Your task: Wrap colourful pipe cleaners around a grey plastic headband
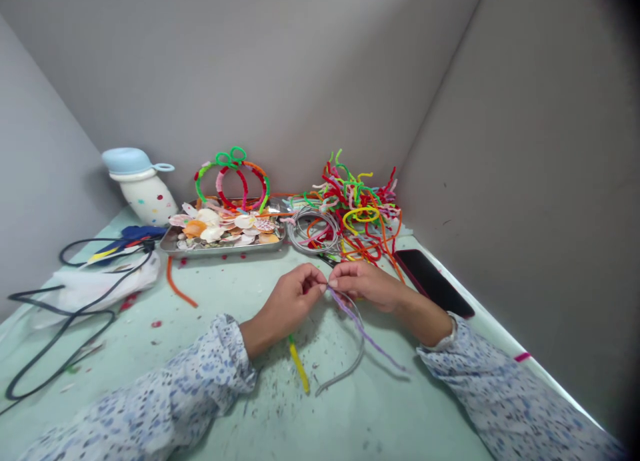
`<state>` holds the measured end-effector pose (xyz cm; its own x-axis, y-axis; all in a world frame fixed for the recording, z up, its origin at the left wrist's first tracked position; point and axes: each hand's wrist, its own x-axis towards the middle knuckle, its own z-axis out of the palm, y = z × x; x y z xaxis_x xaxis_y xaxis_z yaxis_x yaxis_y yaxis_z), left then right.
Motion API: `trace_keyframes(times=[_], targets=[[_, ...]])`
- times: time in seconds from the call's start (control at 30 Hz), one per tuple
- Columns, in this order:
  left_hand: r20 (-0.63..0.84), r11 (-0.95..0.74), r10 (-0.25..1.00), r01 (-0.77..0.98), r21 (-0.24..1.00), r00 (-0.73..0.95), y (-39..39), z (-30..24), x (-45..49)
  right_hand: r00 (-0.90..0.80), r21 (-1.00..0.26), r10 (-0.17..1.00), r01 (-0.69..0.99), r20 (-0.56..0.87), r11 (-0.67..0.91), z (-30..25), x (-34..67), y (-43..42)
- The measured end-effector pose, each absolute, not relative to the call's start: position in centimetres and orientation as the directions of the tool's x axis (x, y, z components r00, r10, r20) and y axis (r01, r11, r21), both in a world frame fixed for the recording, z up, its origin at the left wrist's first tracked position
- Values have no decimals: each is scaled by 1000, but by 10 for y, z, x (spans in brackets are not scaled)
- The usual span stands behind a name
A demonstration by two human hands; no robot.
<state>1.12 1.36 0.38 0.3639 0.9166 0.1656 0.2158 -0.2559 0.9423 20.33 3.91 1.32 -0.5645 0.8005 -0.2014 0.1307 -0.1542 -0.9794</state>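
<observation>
One tray point(173, 246), one bottle point(141, 187), one phone point(433, 282), one yellow pipe cleaner point(299, 367), one orange one point(179, 286), perhaps two finished hoops point(233, 177).

I'm looking at a small hobby-craft corner, boxed in by plain grey partition walls point(310, 67). The pale green tabletop point(240, 294) is littered with trimmings. Against the back wall sits a metal tray of shells point(225, 231); just right of it lies a heap of coloured pipe cleaners point(363, 207), and behind it stands a finished pipe-cleaner hoop piece point(233, 177).
</observation>
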Motion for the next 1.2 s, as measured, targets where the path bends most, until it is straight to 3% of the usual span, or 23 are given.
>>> trace_keyframes(times=[0.2, 0.37, 0.8, 0.93, 1.07, 1.2], targets=[[185, -265, 913, 184, 947, 363, 12, 6, 11, -581, -975, 786, 178, -213, -133, 17, 204, 38], [176, -247, 926, 184, 951, 335, 12, 6, 12, -561, -962, 809, 272, -176, -21, 21, 203, 35], [165, -214, 945, 150, 965, 283, 13, 4, 12, -452, -826, 887, 532, -94, 184, 32, 193, 27], [151, -196, 948, 141, 971, 279, 14, 2, 12, -454, -701, 891, 636, -2, 322, 34, 190, 25], [93, -134, 956, 130, 982, 279, 17, -1, 13, -500, -490, 856, 717, 134, 495, 36, 187, 21], [10, -41, 958, 105, 994, 287, 20, -7, 13, -502, -275, 851, 805, 155, 525, 35, 181, 12]])
